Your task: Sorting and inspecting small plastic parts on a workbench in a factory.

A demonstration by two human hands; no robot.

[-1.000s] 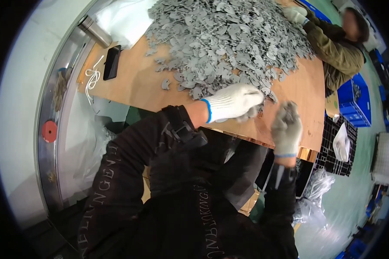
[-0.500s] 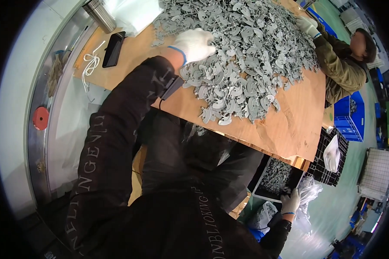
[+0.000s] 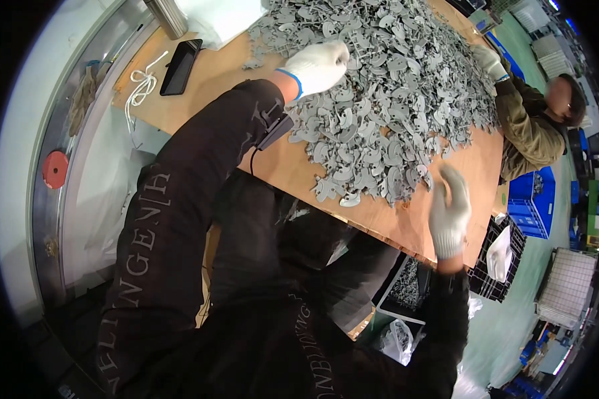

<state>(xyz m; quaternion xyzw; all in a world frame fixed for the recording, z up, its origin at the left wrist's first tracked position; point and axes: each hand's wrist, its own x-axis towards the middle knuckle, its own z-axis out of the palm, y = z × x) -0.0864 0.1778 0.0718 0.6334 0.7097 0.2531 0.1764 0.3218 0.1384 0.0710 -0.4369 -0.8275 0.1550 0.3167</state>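
Grey curved parts point(image 3: 379, 126) lie heaped beside your curled left hand point(image 3: 318, 68), its hold unclear; your right hand point(image 3: 451, 216), half open, holds nothing visible.

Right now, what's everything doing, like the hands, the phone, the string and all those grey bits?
Left hand: gloved, fingers curled, at the pile; can't tell if it holds anything.
Right hand: gloved, open, thumb apart from fingers.
Grey bits: loosely heaped.
Phone: lying flat, screen dark.
White string: loosely looped.
Black tray: part-hidden, with small pieces inside.
Blue crate: open-topped.
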